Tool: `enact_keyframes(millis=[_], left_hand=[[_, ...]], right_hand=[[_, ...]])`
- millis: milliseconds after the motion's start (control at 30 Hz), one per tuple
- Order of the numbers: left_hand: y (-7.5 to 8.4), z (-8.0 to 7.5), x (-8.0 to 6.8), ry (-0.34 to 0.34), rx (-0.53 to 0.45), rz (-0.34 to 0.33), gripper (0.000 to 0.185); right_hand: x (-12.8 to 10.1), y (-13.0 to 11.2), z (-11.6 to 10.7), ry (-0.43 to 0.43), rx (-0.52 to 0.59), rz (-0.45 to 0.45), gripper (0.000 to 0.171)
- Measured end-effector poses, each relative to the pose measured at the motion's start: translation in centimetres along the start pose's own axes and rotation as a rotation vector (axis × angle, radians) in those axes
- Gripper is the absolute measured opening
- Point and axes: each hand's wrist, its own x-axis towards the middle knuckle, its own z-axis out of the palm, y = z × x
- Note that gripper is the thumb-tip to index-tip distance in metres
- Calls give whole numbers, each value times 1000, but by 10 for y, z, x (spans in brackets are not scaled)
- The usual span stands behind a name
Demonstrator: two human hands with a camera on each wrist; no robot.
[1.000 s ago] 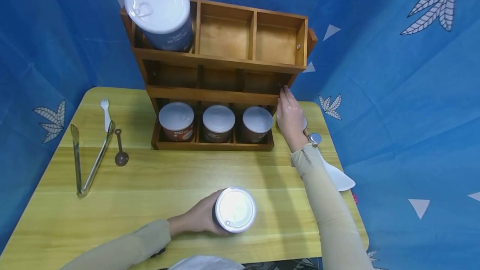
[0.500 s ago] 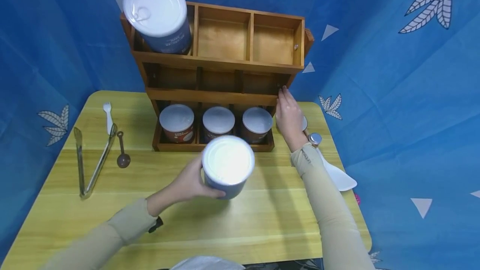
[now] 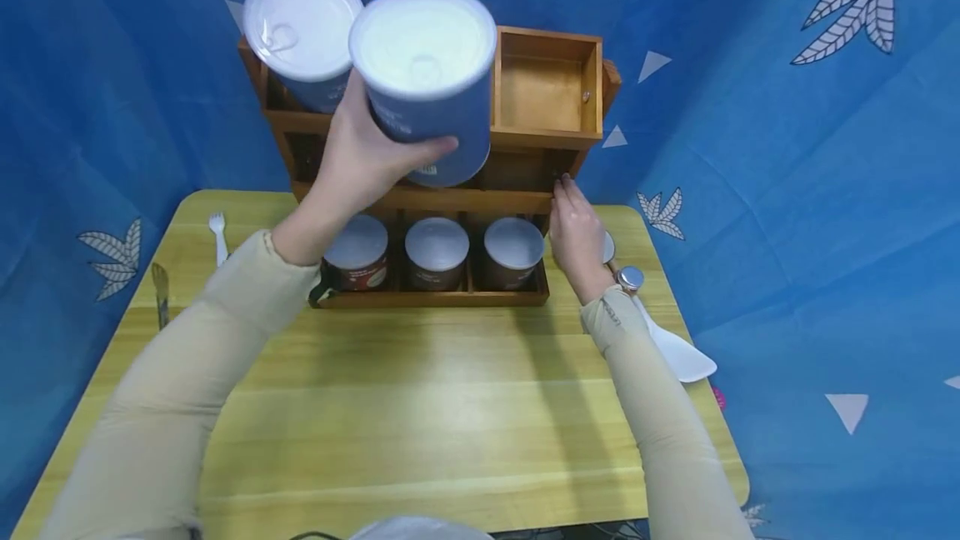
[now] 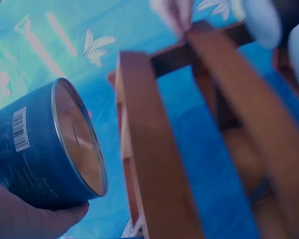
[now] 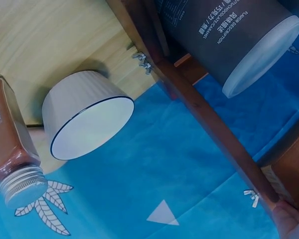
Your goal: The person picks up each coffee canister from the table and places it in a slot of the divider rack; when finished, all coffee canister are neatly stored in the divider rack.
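Observation:
My left hand (image 3: 360,161) grips a blue can (image 3: 457,132) with a white lid, held up in front of the wooden rack's (image 3: 551,138) top tier. In the left wrist view the can's (image 4: 32,149) bare metal-rimmed base faces the rack, apart from it. The can hides the top middle compartment. At the rack's right side, level with the middle tier, my right hand (image 3: 577,232) holds the frame; its fingertips (image 5: 288,216) touch the side post in the right wrist view. Another blue can (image 3: 303,32) stands in the top left compartment.
Three brown tubs with pale lids (image 3: 437,244) fill the bottom tier. Right of the rack are a white bowl (image 5: 84,112), a bottle with a silver cap (image 5: 22,181) and a white spatula (image 3: 678,354). Tongs (image 3: 161,290) and a white fork (image 3: 217,232) lie left, partly behind my sleeve.
My left hand has lifted the blue can from low over the front of the table, up and away to the top tier. My right hand has stayed at the rack's side.

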Motion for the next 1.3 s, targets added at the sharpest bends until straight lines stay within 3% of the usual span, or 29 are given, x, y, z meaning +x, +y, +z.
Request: enact_keyframes(millis=[200,433,567,800,1067,1300], left_hand=[[4,7,41,91,92,14,104],[-17,24,61,182,231,133,111],[-34,28,65,214,261,176,111],[-50,32,64,209,214,149,111],[-48,37,61,148,215,145,108],[-44,34,55,161,204,126,114]], right_hand=[[-2,-1,5,39,22,-21,36],[-2,-5,4,61,22,-36,35],[-1,-8,3,51,25,-30,35],[-2,-8,1,32,27,-22,35],[-5,-6,-3,47,37,-4,35],[1,-5,-5,31,28,1,36]])
